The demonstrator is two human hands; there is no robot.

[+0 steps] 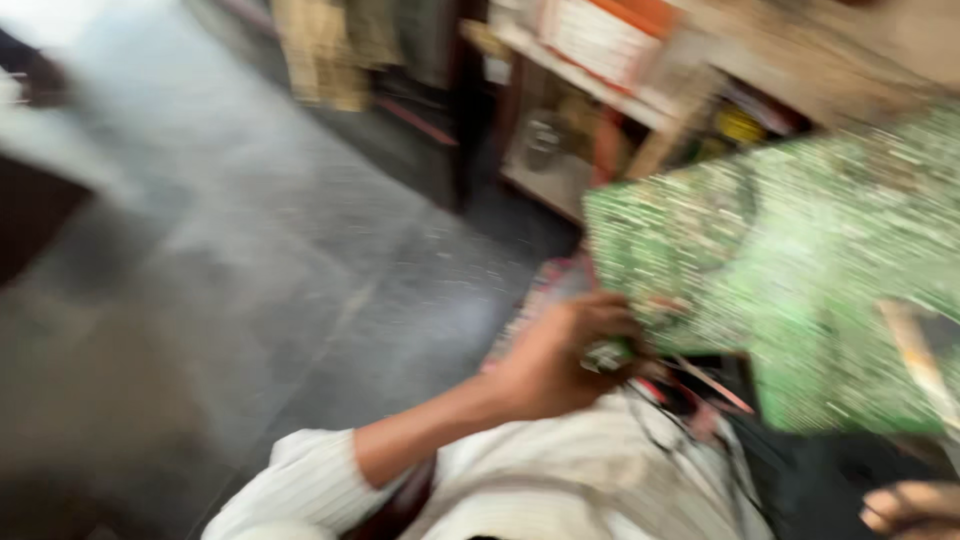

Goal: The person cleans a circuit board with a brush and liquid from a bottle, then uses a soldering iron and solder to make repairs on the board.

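Note:
The picture is blurred by motion. A large green circuit board [800,260] fills the right side, held up and tilted. My left hand [555,360] is closed on its lower left edge, next to a small round part on the board. My white striped sleeve runs down to the bottom edge. Only a few curled fingers of my right hand [910,508] show in the bottom right corner, below the board; whether they hold anything is not visible. A pale tan strip [920,355] lies across the board's right part.
A grey stone floor [250,270] spreads over the left. Wooden shelves [600,90] with boxes, a white-and-orange carton [600,30] and small items stand at the top. Dark cables and red parts [690,390] lie under the board.

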